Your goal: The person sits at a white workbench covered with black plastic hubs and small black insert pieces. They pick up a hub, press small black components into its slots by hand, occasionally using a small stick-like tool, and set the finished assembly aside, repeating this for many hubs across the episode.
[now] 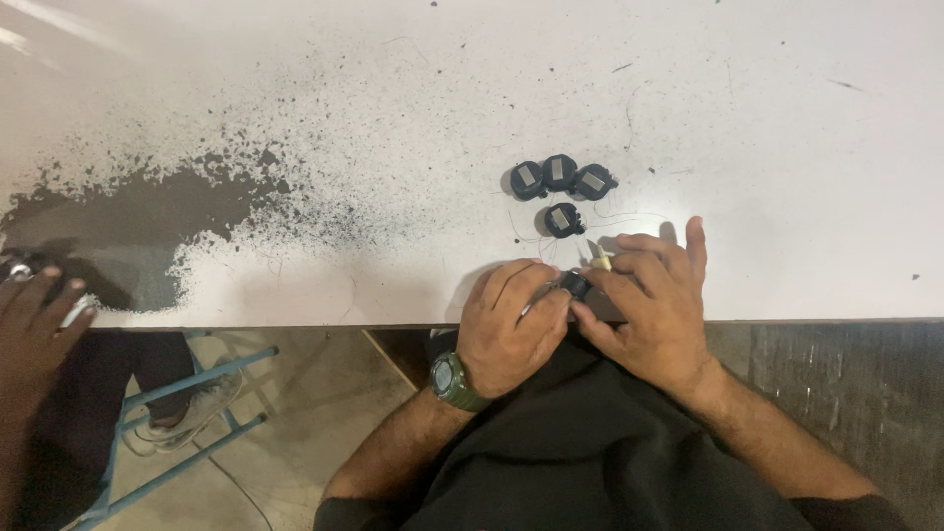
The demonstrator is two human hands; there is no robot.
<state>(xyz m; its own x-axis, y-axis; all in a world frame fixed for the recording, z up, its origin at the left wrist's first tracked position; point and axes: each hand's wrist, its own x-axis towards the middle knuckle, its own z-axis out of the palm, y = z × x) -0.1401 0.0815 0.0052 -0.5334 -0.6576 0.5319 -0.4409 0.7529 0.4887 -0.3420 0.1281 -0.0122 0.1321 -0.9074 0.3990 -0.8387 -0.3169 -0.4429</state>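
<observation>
Gripping a small black part (pixel 575 285) between both hands at tabletop (pixel 787 147) edge, lower centre of frame: left hand (pixel 511 324) curled shut on it w/ a thin metal tool (pixel 537 298), right hand (pixel 654 305) pinching it from the other side, pale blade (pixel 598 257) sticking up. Four black parts (pixel 560 192) just above. Dark worn patch (pixel 147 206) at left. Another person's hand (pixel 34 324) far left.
</observation>
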